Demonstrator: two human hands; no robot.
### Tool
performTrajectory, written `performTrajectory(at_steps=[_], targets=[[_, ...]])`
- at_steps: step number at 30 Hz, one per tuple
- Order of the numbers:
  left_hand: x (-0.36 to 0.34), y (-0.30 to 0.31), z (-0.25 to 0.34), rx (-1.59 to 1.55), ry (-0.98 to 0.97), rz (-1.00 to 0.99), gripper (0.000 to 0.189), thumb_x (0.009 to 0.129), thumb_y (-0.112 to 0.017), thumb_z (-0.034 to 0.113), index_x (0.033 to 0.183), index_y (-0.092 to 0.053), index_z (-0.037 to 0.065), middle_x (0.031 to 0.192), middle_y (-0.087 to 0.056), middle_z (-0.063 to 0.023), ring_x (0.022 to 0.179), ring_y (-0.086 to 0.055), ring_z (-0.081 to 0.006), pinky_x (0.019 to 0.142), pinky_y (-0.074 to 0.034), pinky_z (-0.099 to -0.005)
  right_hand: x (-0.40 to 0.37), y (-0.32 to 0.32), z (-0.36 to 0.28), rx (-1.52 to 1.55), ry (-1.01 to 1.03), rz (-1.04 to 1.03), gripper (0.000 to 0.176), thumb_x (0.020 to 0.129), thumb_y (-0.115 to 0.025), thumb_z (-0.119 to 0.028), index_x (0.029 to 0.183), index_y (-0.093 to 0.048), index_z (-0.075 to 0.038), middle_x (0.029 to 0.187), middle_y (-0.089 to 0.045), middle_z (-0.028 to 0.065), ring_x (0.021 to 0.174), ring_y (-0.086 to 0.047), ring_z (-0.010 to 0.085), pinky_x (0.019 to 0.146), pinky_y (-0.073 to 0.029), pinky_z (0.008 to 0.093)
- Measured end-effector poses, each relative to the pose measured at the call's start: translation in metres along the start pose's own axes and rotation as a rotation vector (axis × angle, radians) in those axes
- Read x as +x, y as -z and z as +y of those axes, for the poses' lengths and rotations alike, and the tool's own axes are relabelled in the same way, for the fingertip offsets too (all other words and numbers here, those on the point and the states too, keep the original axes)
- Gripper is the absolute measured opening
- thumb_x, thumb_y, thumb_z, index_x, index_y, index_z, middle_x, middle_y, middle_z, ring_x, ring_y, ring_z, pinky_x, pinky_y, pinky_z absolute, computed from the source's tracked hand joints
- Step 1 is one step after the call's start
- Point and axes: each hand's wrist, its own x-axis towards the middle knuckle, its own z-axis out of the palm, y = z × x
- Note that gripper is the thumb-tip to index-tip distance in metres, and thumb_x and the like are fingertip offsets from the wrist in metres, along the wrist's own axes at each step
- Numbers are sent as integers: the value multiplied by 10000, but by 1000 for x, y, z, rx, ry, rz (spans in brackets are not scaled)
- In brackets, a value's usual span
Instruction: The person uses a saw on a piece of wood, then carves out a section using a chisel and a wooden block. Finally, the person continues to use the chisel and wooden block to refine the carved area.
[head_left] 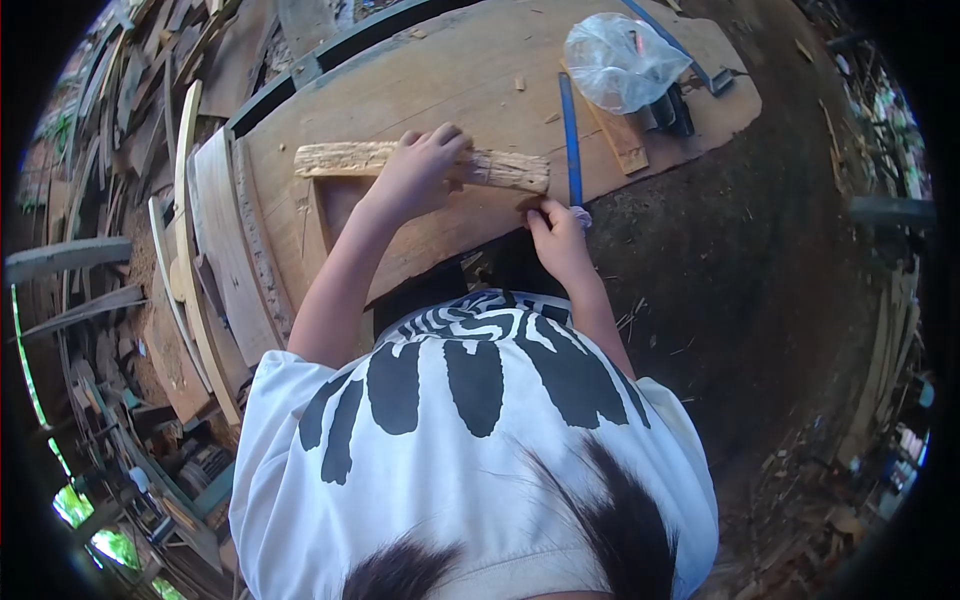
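Observation:
A long, rough-surfaced piece of wood [510, 170] lies across the wooden work board. My left hand [430, 165] is wrapped over its middle, fingers bent down on its far side. Close to the right end of that piece, my right hand [557, 232] pinches a small brown piece [530, 203], too small to make out clearly. A blue strip-like tool [571, 140] lies just beyond my right hand. Under the left part of the rough piece, a narrow wooden strip [320, 215] runs toward me.
A clear plastic bag [625, 62] rests at the back right beside a wooden block [622, 140] and a blue-handled tool [690, 55]. Long planks [235, 240] stand at the left of the board [450, 80]. Scrap wood is piled at far left.

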Motion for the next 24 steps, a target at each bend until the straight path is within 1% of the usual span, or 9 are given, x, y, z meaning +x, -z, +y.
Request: performTrajectory(at_steps=[4,8,11,13,15,17,19,22,24], targets=[[3,-27,-23,20,-23,-15,511,672,-730,63,1154,-566,109,1204,-537,-79,1136,-500,-326,1005,-398,-422,10,30,0,186,10,236,143,947,-486,-24,960,-628,-9,770,-643,49,707,-628,100,650,-498,256],[-5,-35,-23,-55,-44,120,501,671,-749,145,1147,-594,129,1173,-558,-74,1143,-503,-319,987,-407,-434,31,69,24,36,48,454,112,904,-528,-15,969,-620,-9,796,-643,83,740,-643,147,653,-508,289],[-10,-40,-19,13,-49,219,545,672,-744,160,1199,-602,170,1170,-571,-66,1126,-515,-301,974,-420,-425,54,88,23,-150,22,598,202,861,-611,-62,1057,-598,-17,1012,-631,144,923,-633,226,776,-508,360],[-12,-46,-21,30,-101,306,573,665,-747,179,1221,-609,194,1141,-585,-60,1103,-531,-292,957,-433,-417,85,100,12,-657,484,701,438,813,-690,-133,1227,-554,-86,1305,-489,191,1177,-511,346,960,-437,460],[-12,-49,-23,29,-105,321,571,656,-750,190,1213,-624,201,1121,-597,-54,1076,-549,-286,940,-445,-412,111,110,-11,-891,443,669,700,770,-760,-258,1388,-441,-178,1445,-352,203,1322,-339,446,1072,-328,524],[-11,-48,-23,-9,-87,338,540,634,-761,145,1163,-658,183,1116,-611,-49,1074,-556,-287,924,-461,-408,150,126,-7,-1080,250,609,722,723,-781,-308,1377,-475,-294,1526,-245,201,1353,-281,494,1097,-281,560],[-11,-48,-22,-20,-92,349,531,629,-764,148,1150,-665,182,1104,-617,-48,1064,-563,-286,914,-468,-403,202,156,-1,-1207,64,514,662,707,-781,-302,1324,-539,-305,1557,-189,185,1386,-240,477,1122,-250,545],[-10,-48,-21,-32,-80,368,525,616,-772,149,1131,-674,182,1090,-625,-47,1052,-574,-283,900,-478,-398,258,193,-7,-1032,84,532,572,706,-777,-230,1250,-602,-207,1475,-372,190,1317,-400,409,1070,-350,476],[-11,-50,-23,-43,-61,373,537,597,-784,138,1122,-677,178,1088,-628,-49,1055,-576,-285,903,-478,-397,286,211,-19,-569,0,173,536,697,-789,-203,1199,-617,-124,1266,-584,186,1164,-562,334,968,-444,406]])
